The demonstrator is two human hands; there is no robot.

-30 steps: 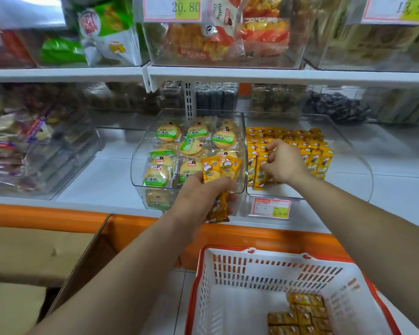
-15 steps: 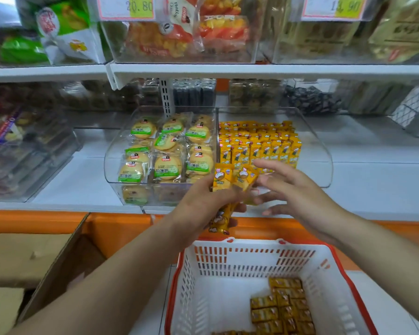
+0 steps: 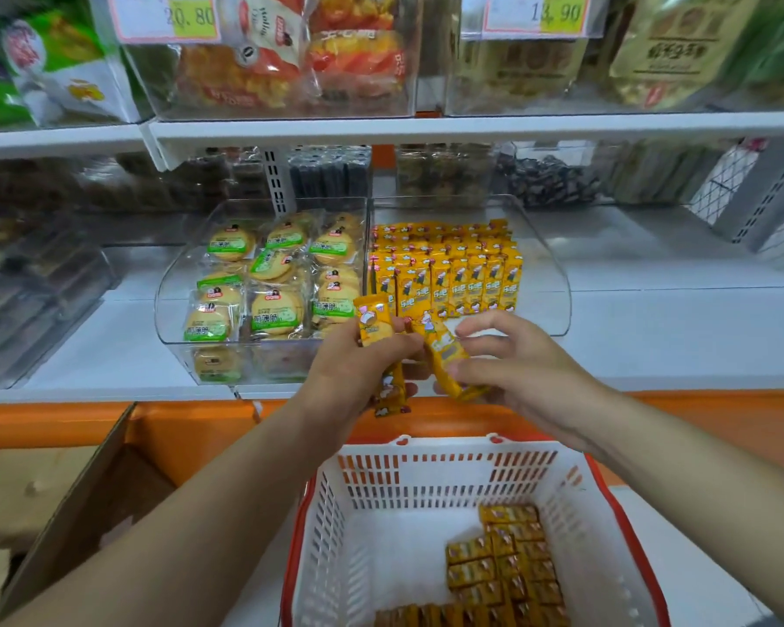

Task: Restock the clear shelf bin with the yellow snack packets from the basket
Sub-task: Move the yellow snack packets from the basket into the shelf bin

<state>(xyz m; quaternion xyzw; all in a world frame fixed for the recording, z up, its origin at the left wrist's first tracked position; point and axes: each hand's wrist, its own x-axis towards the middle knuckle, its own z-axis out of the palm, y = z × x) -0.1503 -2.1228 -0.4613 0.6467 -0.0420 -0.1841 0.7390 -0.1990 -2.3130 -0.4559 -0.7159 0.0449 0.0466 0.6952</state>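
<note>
My left hand (image 3: 358, 368) grips a small bunch of yellow snack packets (image 3: 374, 325) in front of the shelf edge. My right hand (image 3: 512, 368) pinches one yellow packet (image 3: 449, 359) out of that bunch, right beside the left hand. Behind both hands stands the clear shelf bin (image 3: 548, 282), with rows of upright yellow packets (image 3: 453, 273) filling its left part. Below, the white basket with a red rim (image 3: 426, 486) holds several more yellow packets (image 3: 503, 567) on its right side and at its near edge.
A second clear bin (image 3: 173, 291) of green-labelled round cakes sits just left of the yellow one. An upper shelf (image 3: 426, 126) with bagged snacks overhangs. An orange ledge (image 3: 64, 423) runs below the shelf, and an open cardboard box (image 3: 78, 513) stands at the lower left.
My right hand has come back from inside the shelf bin to my left hand and taken hold of one packet from the bunch. The view has shifted slightly.
</note>
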